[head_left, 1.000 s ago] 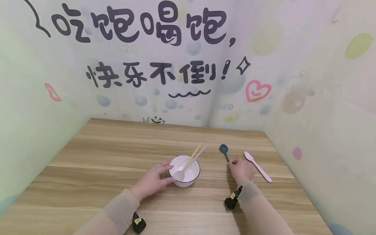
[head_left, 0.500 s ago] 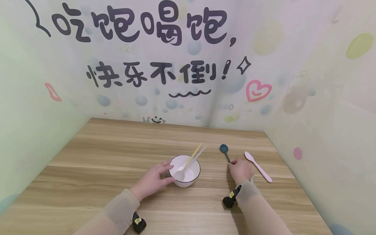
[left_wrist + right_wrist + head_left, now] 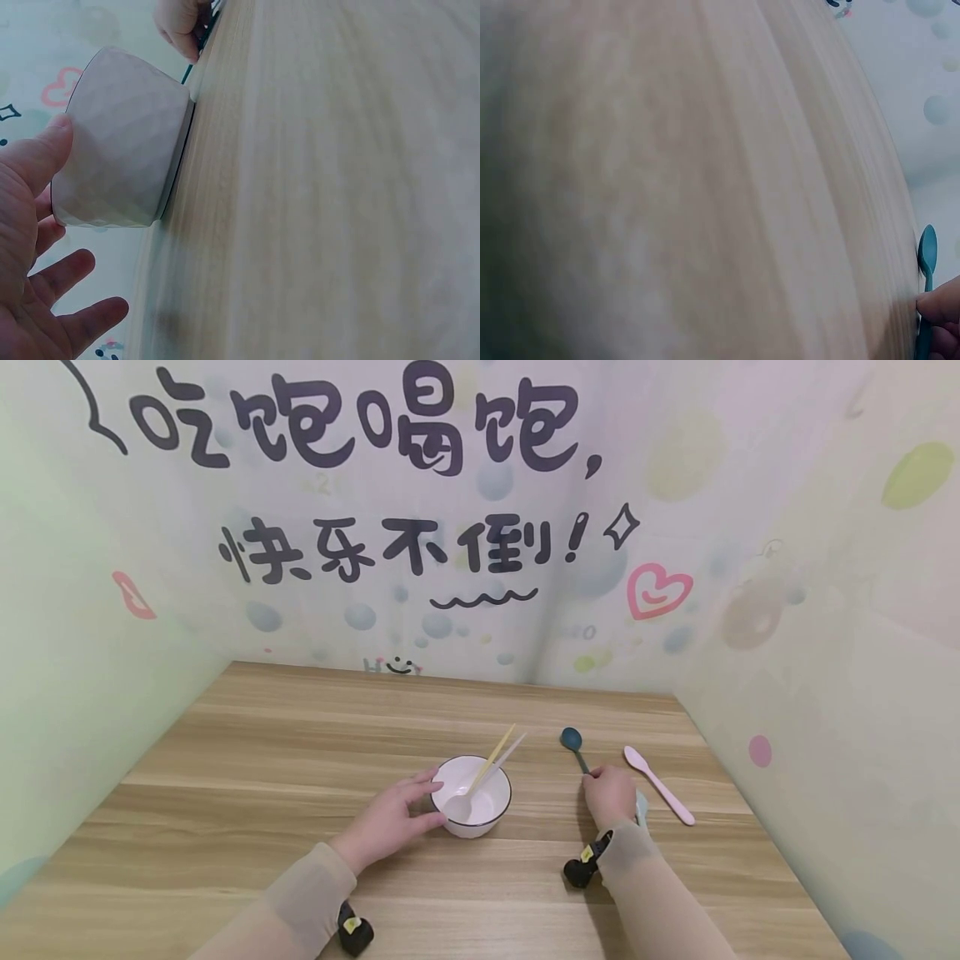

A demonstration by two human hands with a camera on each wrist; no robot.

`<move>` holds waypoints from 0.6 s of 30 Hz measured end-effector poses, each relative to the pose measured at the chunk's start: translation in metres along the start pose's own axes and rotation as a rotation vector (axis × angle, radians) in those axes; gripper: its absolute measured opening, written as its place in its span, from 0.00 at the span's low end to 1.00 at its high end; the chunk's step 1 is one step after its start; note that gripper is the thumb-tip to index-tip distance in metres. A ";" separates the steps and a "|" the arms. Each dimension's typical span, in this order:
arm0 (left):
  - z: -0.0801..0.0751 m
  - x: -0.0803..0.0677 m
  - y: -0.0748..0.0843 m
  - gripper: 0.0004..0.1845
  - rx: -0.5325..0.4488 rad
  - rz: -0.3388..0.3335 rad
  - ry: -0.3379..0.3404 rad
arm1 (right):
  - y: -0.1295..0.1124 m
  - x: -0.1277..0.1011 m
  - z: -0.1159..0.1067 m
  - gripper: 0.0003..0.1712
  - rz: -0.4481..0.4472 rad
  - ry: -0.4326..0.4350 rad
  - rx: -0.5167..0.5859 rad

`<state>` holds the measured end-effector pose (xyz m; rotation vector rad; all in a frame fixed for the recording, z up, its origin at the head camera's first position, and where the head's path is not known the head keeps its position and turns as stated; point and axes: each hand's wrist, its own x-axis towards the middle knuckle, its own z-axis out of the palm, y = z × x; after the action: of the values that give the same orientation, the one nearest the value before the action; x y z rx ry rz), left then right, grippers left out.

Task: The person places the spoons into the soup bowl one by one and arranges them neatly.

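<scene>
A white bowl [image 3: 468, 831] with a dark rim stands on the table, left of the right hand. My left hand [image 3: 390, 818] holds its left side, thumb and forefinger at the rim; other fingers spread away from it in the left wrist view. Inside leans a pale spoon [image 3: 457, 810] with a yellow handle, beside a white handle [image 3: 512, 752]. Farther right, my right hand [image 3: 611, 797] pinches the handle of a dark teal spoon [image 3: 572, 740], whose head points to the back wall. Part of that handle is hidden under the hand.
A pink spoon [image 3: 660, 787] lies right of the right hand. Between them, a light blue utensil [image 3: 641, 807] shows partly behind the right wrist. The wooden table [image 3: 247, 760] meets printed walls at the back and both sides.
My right wrist has shifted slightly left, baring more of the light blue utensil. The fingers stay on the teal spoon, and my left hand and the bowl have not moved.
</scene>
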<state>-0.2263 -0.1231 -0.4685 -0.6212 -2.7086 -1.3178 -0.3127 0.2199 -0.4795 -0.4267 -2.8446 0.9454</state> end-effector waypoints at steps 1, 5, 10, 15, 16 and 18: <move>0.000 0.000 0.000 0.29 0.000 -0.001 0.000 | 0.000 0.000 0.000 0.13 0.000 -0.003 0.004; 0.000 0.000 0.000 0.29 0.002 -0.006 0.001 | 0.000 0.000 -0.001 0.13 -0.004 -0.010 0.021; -0.001 -0.001 0.002 0.29 -0.006 -0.020 0.003 | 0.003 0.002 0.000 0.12 -0.010 -0.009 0.042; -0.001 -0.002 0.003 0.29 -0.011 -0.026 0.003 | 0.006 0.003 0.000 0.12 -0.004 -0.005 0.051; -0.001 -0.002 0.003 0.29 -0.011 -0.026 0.003 | 0.006 0.003 0.000 0.11 0.001 -0.004 0.054; -0.001 -0.002 0.003 0.29 -0.013 -0.028 0.003 | 0.006 0.003 -0.001 0.11 0.007 -0.003 0.062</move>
<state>-0.2238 -0.1227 -0.4665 -0.5842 -2.7180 -1.3422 -0.3138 0.2256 -0.4825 -0.4292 -2.8099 1.0327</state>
